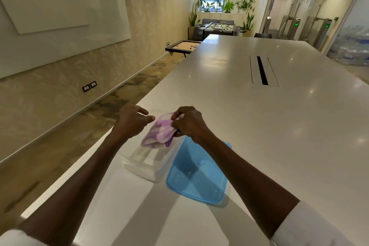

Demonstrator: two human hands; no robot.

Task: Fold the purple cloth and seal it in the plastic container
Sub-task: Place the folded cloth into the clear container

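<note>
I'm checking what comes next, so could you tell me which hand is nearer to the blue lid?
Right. The right hand pinches the purple cloth just above the far end of the blue lid; the left hand is farther left, beyond the clear container.

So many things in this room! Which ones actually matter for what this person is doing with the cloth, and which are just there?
Part of the job:
purple cloth, pinched in the right hand
left hand, open beside the cloth
clear plastic container, open
blue lid, lying beside it

Just there:
white table
whiteboard
foosball table
carrom board
potted plants
</note>
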